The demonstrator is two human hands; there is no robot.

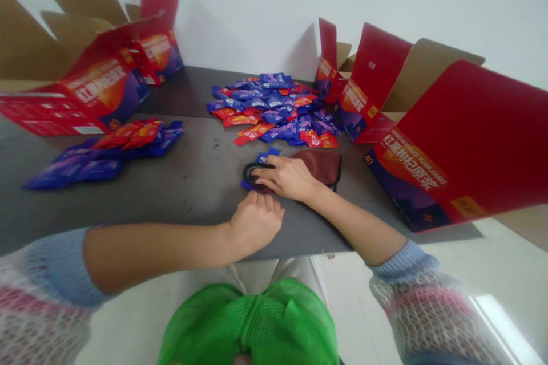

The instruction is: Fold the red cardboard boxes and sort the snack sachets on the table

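Observation:
My right hand (291,177) rests over a brown fabric pouch (319,165) with black edging, its fingers curled at a black looped rim (247,173) on the pouch's left end. Under and behind that rim lies a blue packet (268,155), partly covered. Just in front, my left hand (257,221) is closed in a fist near the rim; whatever is inside its fingers is hidden. Beyond both hands spreads a heap of blue and red packets (274,105).
At left, a row of blue packets with red ones on top (107,154) lies on the dark table (184,194). Open red cartons stand at left (103,91), back left (158,51) and right (411,177), with smaller ones (355,102) behind. A wall closes off the back.

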